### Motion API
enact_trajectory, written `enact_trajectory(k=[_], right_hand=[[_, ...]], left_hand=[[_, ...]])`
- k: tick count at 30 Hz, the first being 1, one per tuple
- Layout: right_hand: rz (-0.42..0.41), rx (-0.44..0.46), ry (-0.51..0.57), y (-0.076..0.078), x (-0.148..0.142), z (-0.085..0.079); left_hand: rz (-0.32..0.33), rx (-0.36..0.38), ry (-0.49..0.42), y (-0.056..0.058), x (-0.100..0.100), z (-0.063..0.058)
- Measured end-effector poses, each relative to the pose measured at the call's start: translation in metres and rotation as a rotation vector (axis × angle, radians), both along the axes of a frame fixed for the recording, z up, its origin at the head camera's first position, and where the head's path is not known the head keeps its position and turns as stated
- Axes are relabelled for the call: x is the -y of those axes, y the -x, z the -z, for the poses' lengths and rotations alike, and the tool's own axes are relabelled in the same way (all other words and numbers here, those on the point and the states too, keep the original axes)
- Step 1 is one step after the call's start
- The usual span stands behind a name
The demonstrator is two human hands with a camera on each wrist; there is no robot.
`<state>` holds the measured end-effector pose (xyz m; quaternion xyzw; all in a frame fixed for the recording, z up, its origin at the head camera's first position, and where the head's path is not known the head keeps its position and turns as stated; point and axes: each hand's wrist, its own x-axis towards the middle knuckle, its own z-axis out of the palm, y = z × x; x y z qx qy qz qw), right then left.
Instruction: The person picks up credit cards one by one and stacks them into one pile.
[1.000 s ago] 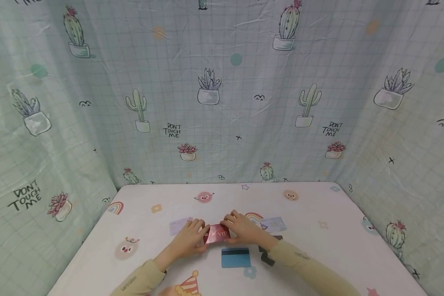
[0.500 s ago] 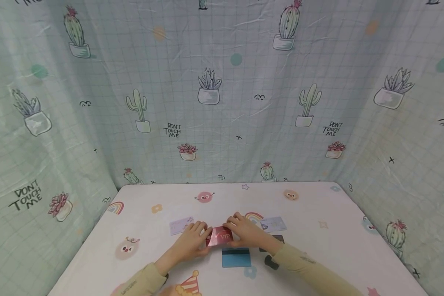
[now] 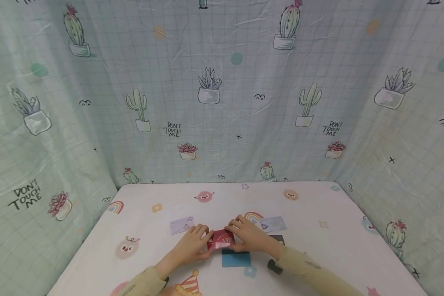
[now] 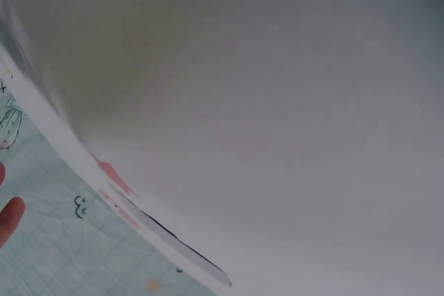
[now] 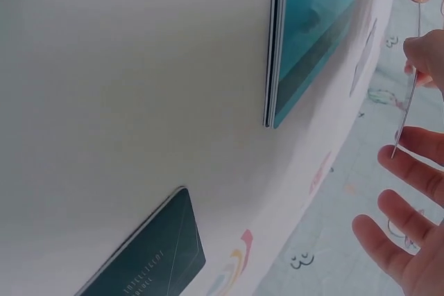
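A shiny red VIP card [image 3: 220, 239] is held up between both hands in the head view. The left hand [image 3: 192, 246] pinches its left end, and the right hand [image 3: 250, 236] grips its right end between thumb and fingers. In the right wrist view the card [image 5: 411, 98] shows edge-on as a thin line. Just below it lies a blue card [image 3: 237, 260] with a dark stripe, its upper part overlapped by the red one. That blue card [image 5: 316, 39] tops a small stack. Only fingertips [image 4: 10, 218] appear at the left edge of the left wrist view.
A pale purple card [image 3: 181, 225] lies behind the left hand, and a similar pale card [image 3: 274, 224] behind the right. A black card [image 3: 279, 239] is partly hidden by the right forearm. A small dark object [image 3: 275, 267] shows beside the right wrist. Cactus-print cloth [image 3: 222, 135] hangs behind the table.
Both hands have brought the red card slightly right and toward the person, so it now overlaps the blue card's upper edge. More of the left purple card and the black card shows.
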<state>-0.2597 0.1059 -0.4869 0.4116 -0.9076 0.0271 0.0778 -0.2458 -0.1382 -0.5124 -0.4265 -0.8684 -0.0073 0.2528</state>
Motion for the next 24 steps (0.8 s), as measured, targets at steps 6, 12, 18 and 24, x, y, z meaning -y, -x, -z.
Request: enact_trajectory(k=[6,12,18,24], right_hand=[[-0.036,-0.021,0.031,-0.004,-0.003,0.000],[-0.042,-0.015,0.046,-0.009,-0.008,0.001],[-0.062,-0.010,0.062,-0.013,-0.012,0.002],[-0.071,-0.028,0.070,-0.015,-0.015,0.005]], left_hand=[[0.011,-0.020,0.003,-0.003,-0.001,0.001],[0.020,-0.033,0.007,-0.006,-0.002,0.000],[0.026,-0.017,0.008,-0.008,-0.002,0.001],[0.031,0.005,0.014,-0.010,-0.003,0.002]])
